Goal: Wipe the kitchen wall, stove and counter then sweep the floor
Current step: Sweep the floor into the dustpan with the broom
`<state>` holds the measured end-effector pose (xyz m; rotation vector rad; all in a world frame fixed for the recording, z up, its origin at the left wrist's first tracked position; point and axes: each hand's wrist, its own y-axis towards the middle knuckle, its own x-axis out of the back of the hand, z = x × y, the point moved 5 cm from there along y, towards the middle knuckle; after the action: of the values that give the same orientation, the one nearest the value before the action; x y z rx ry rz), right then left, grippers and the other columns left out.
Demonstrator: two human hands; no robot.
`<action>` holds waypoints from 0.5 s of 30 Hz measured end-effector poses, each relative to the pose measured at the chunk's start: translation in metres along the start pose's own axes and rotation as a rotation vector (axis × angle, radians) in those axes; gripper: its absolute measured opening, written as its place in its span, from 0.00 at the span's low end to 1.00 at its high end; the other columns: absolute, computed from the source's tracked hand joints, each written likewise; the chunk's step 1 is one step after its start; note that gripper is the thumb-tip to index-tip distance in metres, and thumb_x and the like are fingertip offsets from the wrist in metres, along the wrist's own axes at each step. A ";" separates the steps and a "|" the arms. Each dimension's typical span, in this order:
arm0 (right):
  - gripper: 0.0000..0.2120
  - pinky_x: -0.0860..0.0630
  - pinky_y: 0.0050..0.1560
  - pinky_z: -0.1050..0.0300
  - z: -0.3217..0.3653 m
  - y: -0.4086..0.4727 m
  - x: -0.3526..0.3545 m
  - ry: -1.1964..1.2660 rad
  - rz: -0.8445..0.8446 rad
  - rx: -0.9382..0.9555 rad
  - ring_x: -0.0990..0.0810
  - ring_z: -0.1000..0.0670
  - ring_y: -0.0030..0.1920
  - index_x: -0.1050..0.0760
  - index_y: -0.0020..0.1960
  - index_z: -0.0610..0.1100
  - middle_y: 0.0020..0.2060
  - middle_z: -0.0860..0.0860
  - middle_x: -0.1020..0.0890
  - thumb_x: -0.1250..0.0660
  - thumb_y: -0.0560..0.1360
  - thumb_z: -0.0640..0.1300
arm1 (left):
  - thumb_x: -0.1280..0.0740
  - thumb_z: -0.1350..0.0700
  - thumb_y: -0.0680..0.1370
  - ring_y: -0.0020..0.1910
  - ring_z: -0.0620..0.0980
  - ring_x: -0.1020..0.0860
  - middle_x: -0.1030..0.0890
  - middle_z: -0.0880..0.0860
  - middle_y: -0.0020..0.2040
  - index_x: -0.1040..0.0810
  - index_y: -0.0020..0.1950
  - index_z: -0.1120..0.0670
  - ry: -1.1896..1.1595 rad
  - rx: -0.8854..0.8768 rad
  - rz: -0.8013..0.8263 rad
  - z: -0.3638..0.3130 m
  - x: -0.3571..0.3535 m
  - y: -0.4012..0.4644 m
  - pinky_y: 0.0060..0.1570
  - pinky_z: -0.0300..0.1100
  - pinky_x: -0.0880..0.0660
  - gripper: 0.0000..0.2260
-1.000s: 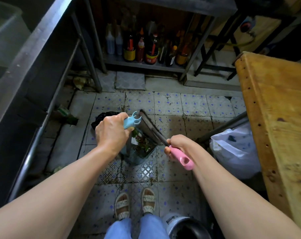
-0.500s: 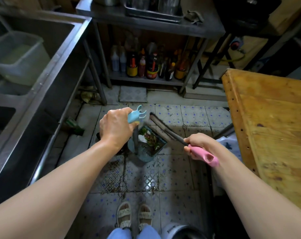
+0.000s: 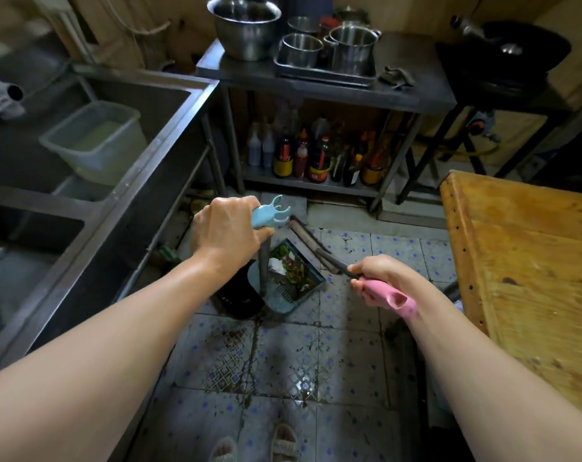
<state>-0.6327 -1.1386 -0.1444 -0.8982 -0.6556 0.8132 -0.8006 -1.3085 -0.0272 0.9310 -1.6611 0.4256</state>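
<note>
Two tools are held at this moment. The left hand (image 3: 228, 235) is wrapped around the blue grip at the top of the dustpan (image 3: 288, 278) handle; the right hand (image 3: 377, 280) is curled around the pink grip of the broom (image 3: 311, 243), whose dark shaft runs forward and down toward the floor (image 3: 316, 378).

Location of load: the dustpan tray hangs low, just beside a dark bin (image 3: 239, 295), with its mouth tilted up toward the camera. It carries vegetable scraps (image 3: 291, 265) and a pale crumpled piece. Whether the tray touches the floor cannot be determined.

Assessed hazards:

1. Spillage. The tray pivots below a long upright handle. Any swing or forward tilt of the left hand is likely to shed the scraps onto tiles presumed already swept.
2. Missed bin. The bin opening sits partly beneath the tray and the forearm, so alignment is hard to judge; tipping too early would drop waste beside it.
3. Snagging. The broom head lies near the leg of the steel worktop (image 3: 316, 85) and its lower shelf of bottles (image 3: 319, 158). A wide sweep could strike them.
4. Slipping. Dark wet stains mark the tiles ahead of the sandalled feet (image 3: 284, 443).
</note>
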 end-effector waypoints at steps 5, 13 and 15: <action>0.04 0.35 0.16 0.68 0.010 -0.017 -0.027 0.026 0.020 0.042 0.31 0.55 0.15 0.33 0.48 0.43 0.24 0.47 0.28 0.44 0.81 0.40 | 0.28 0.42 0.70 0.46 0.55 0.21 0.19 0.52 0.43 0.21 0.49 0.50 0.040 -0.036 -0.040 0.019 0.032 -0.002 0.41 0.44 0.31 0.15; 0.05 0.35 0.16 0.68 0.009 -0.037 -0.081 0.083 0.010 0.039 0.31 0.55 0.16 0.34 0.47 0.45 0.21 0.48 0.28 0.45 0.81 0.41 | 0.28 0.42 0.70 0.45 0.54 0.22 0.19 0.52 0.42 0.22 0.48 0.51 0.052 -0.136 -0.113 0.067 0.080 -0.017 0.39 0.42 0.34 0.15; 0.06 0.34 0.17 0.68 0.007 -0.043 -0.095 0.102 0.016 0.046 0.31 0.55 0.16 0.34 0.46 0.45 0.21 0.49 0.29 0.45 0.81 0.41 | 0.28 0.42 0.70 0.45 0.54 0.22 0.19 0.51 0.42 0.22 0.48 0.51 0.059 -0.171 -0.125 0.077 0.090 -0.022 0.39 0.42 0.34 0.15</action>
<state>-0.6749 -1.2312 -0.1189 -0.8985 -0.5393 0.7888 -0.8391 -1.4080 0.0287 0.8812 -1.5495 0.2209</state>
